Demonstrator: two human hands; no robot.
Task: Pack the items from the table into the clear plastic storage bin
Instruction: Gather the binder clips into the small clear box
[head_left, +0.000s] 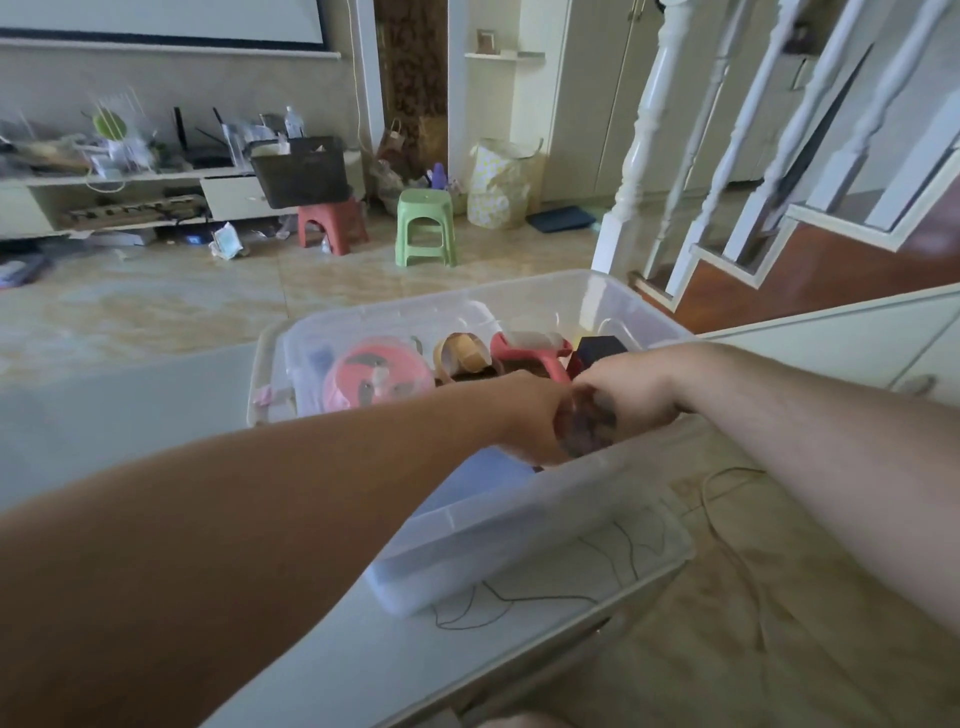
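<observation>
Head view: a small dark, blurred object (589, 423) is gripped between the left hand (530, 421) and the right hand (631, 397), which meet over the near half of the clear plastic storage bin (519, 525); the fingers of both hands are curled round it, though what the object is cannot be told. Both bare forearms are stretched forward from the lower corners of the frame, the left one crossing over the bin's near left wall. Just beyond the hands, along the far half of the bin, several things are seen already packed: a round pink item (376, 376) near the far left corner, a tan tape roll (462, 353) beside it, a pink-handled tool (530, 351) next to that, and a dark blue box (602, 348) towards the far right corner. The bin is set on the white tabletop (130, 415), close to its right edge, with its near end reaching the near right corner. A thin dark cord (519, 597) is seen through the bin's near wall. Well beyond the table, a green stool (426, 226) and a red stool (332, 223) stand on the tiled floor, and a white stair railing (727, 130) rises on the right.
</observation>
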